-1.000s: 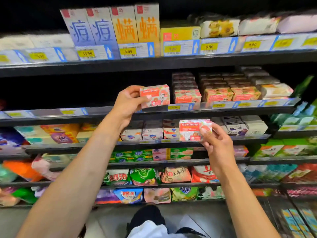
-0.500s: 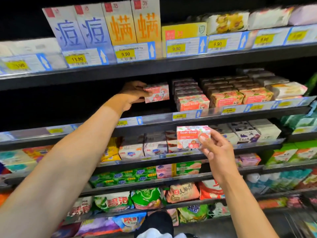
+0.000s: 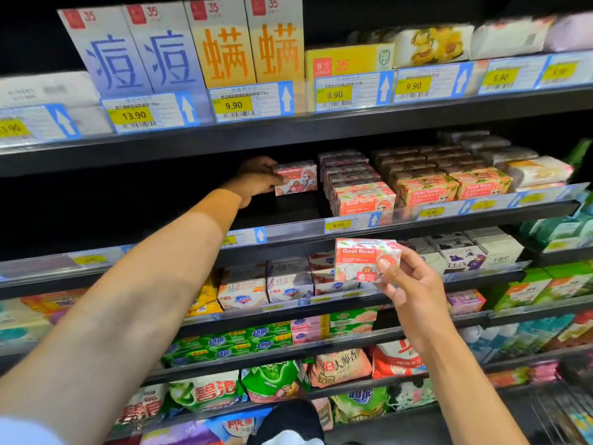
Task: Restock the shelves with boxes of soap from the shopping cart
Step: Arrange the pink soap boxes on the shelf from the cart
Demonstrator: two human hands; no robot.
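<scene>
Dark open shelf space (image 3: 128, 200) left of stacked Goat Soap boxes (image 3: 359, 184). Upper shelf (image 3: 288, 133) hangs close overhead; price rail (image 3: 288, 231) edges the front.

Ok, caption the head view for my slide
Left hand sets a Goat Soap box on the shelf; right hand holds another box.

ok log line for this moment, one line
left hand: placing Goat Soap box on shelf | right hand: holding second box
</scene>
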